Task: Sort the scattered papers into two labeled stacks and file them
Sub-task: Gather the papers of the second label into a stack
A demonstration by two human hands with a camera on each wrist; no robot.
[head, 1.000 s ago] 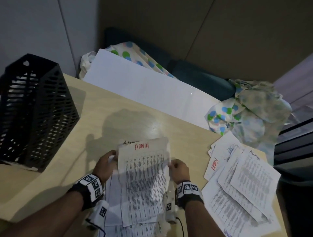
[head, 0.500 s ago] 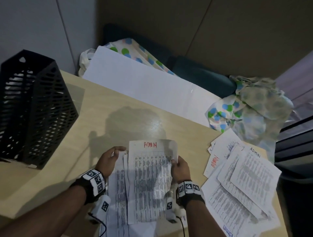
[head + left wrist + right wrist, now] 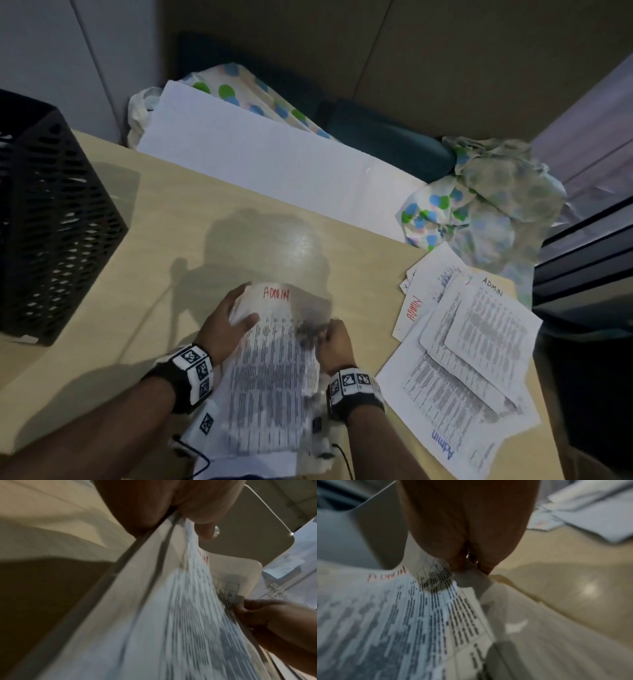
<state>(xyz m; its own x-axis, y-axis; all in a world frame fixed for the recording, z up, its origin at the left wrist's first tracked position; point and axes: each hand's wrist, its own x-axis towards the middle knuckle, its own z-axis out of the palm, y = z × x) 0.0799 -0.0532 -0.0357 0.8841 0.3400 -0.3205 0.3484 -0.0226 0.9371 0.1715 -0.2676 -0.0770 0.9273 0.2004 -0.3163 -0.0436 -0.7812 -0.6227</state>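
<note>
A printed sheet marked ADMIN in red (image 3: 274, 359) tops a small stack of papers that I hold between both hands near the table's front edge. My left hand (image 3: 229, 322) grips the stack's upper left corner, thumb on top of the sheet. My right hand (image 3: 329, 337) pinches the right edge, and in the right wrist view its fingers (image 3: 471, 555) close on the sheet's edge (image 3: 440, 588). In the left wrist view the stack (image 3: 171, 615) runs blurred from my left thumb (image 3: 204, 526). A loose pile of more ADMIN sheets (image 3: 479, 349) lies at the right.
A black mesh file holder (image 3: 51, 219) stands at the table's left. A white board (image 3: 274, 161) leans behind the beige table (image 3: 171, 212). Dotted cloth (image 3: 479, 202) is bunched at the back right, near a dark edge.
The stack has been drawn together: my left hand moved from beside the papers onto the top sheet's left corner, and the sheet now curls at its top.
</note>
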